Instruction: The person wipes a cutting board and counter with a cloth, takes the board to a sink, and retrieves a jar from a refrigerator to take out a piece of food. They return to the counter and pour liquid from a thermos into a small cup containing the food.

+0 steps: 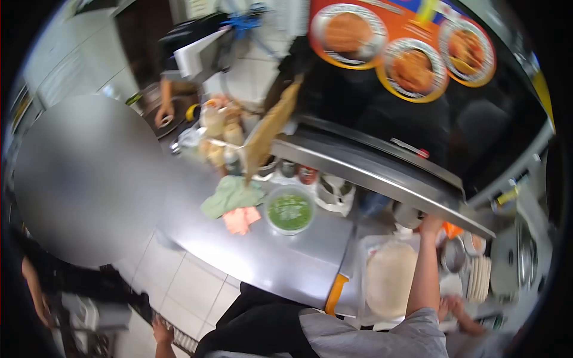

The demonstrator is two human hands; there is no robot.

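My right arm reaches up along the counter, and my right hand [431,224] goes in under the edge of the steel shelf [382,185]. Its fingers are hidden there, beside an orange item [452,230] and a white container [404,231]. Below it is a clear tub [365,298] with a pale round flat sheet [391,277]. At the lower left, what looks like my left hand [161,331] is beside a dark slatted rack [185,342]; blur hides whether its fingers grip the rack.
A bowl of chopped greens [290,210] stands on the steel counter [239,262] beside green [231,197] and pink cloths [241,220]. Bottles [222,128] stand behind. A co-worker in black [71,280] is at left; other people's hands [165,113] [468,316] are at the back and right.
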